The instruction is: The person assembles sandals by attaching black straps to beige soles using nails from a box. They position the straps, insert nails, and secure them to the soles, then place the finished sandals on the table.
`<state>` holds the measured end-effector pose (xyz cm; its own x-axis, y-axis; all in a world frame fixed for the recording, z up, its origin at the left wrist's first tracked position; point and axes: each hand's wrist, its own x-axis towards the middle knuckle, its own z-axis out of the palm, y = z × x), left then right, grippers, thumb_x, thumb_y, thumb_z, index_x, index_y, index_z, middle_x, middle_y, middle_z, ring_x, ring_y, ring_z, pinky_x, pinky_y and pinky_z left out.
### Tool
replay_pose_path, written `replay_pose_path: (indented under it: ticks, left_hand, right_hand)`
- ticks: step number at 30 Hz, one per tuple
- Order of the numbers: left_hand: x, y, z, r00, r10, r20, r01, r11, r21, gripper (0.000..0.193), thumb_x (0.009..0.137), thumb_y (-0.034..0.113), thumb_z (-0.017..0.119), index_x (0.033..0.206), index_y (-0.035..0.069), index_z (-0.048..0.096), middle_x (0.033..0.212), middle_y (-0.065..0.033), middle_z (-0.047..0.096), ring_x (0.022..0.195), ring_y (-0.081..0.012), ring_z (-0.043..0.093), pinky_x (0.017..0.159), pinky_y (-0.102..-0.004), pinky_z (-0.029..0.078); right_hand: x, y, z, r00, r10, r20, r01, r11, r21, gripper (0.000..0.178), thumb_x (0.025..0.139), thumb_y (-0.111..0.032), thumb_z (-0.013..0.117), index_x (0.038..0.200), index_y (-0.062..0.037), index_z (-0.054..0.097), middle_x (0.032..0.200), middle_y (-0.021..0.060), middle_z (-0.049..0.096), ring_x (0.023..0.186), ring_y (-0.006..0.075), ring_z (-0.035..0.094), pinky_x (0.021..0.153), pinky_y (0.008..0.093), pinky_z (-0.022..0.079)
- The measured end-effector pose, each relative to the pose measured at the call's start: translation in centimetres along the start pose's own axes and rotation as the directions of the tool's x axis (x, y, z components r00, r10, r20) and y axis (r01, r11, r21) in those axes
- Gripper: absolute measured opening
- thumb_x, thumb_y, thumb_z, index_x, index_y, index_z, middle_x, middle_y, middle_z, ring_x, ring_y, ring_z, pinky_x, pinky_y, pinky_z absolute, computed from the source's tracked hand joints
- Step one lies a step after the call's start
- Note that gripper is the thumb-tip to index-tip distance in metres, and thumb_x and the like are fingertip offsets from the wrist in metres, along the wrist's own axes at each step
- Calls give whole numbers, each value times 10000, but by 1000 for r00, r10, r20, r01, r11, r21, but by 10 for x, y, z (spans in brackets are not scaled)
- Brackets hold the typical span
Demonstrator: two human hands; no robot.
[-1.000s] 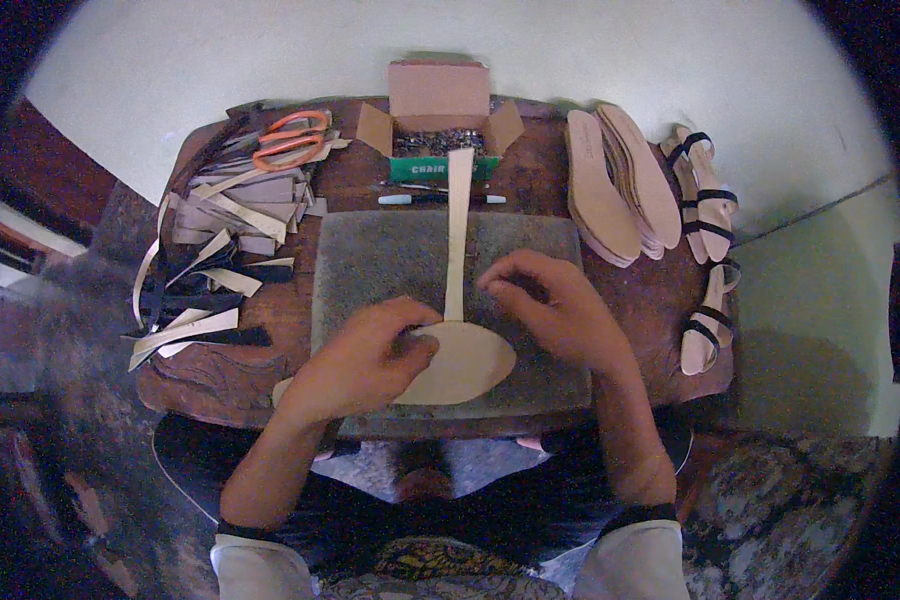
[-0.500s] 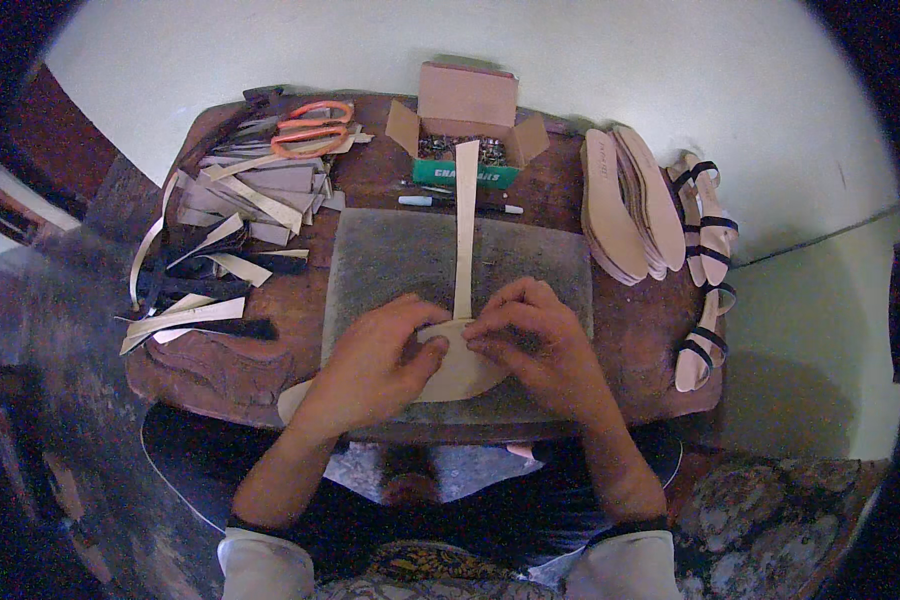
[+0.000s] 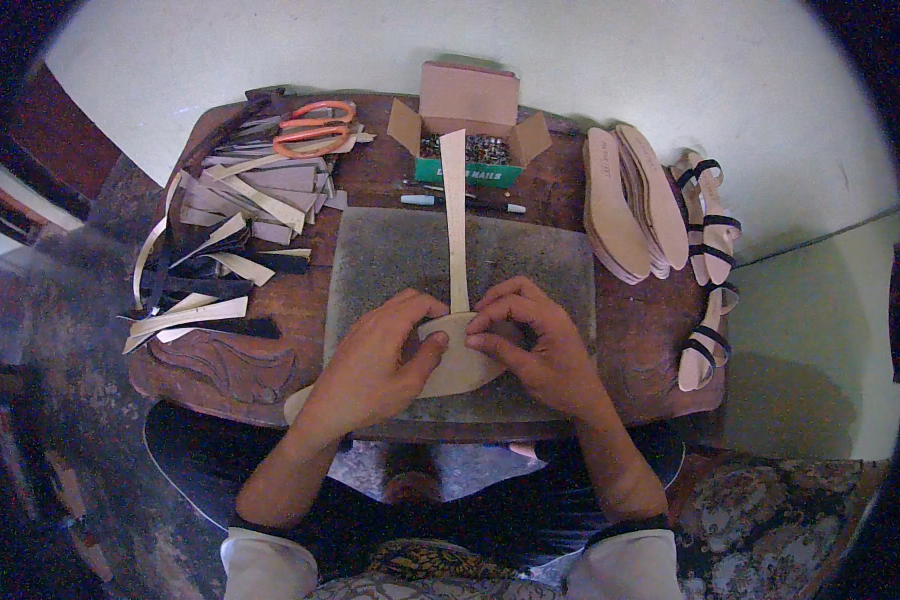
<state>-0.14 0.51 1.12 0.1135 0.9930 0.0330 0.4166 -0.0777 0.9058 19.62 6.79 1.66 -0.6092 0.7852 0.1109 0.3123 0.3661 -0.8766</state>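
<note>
A beige shoe insole lies slantwise over the near part of a grey slab, its narrower end toward the lower left. From its far edge a long pale strap runs away across the slab, toward a small box. My left hand is closed on the insole, thumb on top and fingers at the far edge. Just right of the strap, my right hand pinches the same edge between thumb and curled fingers. How the strap is joined under the insole is hidden.
The grey slab rests on a carved wooden table. Behind stands an opened green box of small metal pieces, with a pen before it. Orange-handled scissors lie on strips at left. Stacked insoles and strappy sandals are at right.
The strap's far end has swung slightly left, and the insole has shifted up a little. Both hands keep their grip close to where the strap meets it.
</note>
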Motion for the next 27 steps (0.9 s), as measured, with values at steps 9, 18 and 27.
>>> replay_pose_path:
  ticks: [9, 18, 27]
  left_hand:
    - [-2, -1, 3, 999, 1, -48, 2, 998, 67, 194, 852, 116, 595, 1019, 20, 576, 880, -162, 589, 774, -326, 595, 685, -399, 462]
    - [-1, 5, 2, 999, -26, -26, 26, 1000, 5, 206, 839, 111, 599, 1023, 19, 575, 879, -188, 605, 769, -359, 610, 673, -426, 468]
    - [-3, 5, 3, 999, -13, -48, 16, 998, 62, 227, 839, 119, 593, 1032, 3, 569, 895, -190, 602, 797, -361, 604, 703, -432, 469]
  right_hand:
    - [1, 2, 0, 1000, 10, -13, -9, 998, 57, 146, 767, -60, 721, 898, -54, 657, 985, 85, 600, 974, 206, 583, 868, 313, 449]
    - [1, 2, -1, 1000, 22, -4, -21, 995, 93, 140, 770, -49, 718, 898, -49, 662, 979, 82, 601, 970, 193, 580, 870, 302, 443]
    - [1, 4, 1, 998, 52, -16, -51, 994, 93, 172, 771, -48, 725, 919, -35, 638, 978, 63, 609, 959, 169, 582, 862, 290, 452]
